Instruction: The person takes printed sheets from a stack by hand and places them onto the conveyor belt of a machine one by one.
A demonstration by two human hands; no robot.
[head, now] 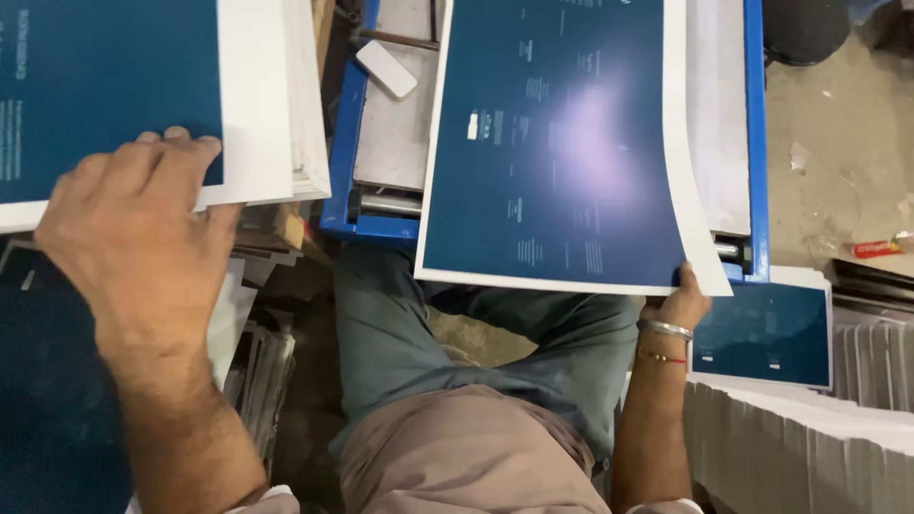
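A large dark-blue printed sheet [557, 143] with a white margin fills the centre toward twelve o'clock. A similar blue sheet [105, 90] tops a white stack at ten o'clock, and a smaller one [766, 333] lies at four o'clock. A small red-labelled tube [881, 248] lies on the floor at three o'clock.

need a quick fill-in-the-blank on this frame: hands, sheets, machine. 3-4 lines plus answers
1. The right hand grips the bottom edge of a glossy printed sheet whose main colour is dark ____.
2. The left hand lies flat on a ____ of like sheets.
3. The machine frame under the held sheet is painted ____.
4. A metal bangle sits on the ____ wrist.

Missing words: blue; stack; blue; right
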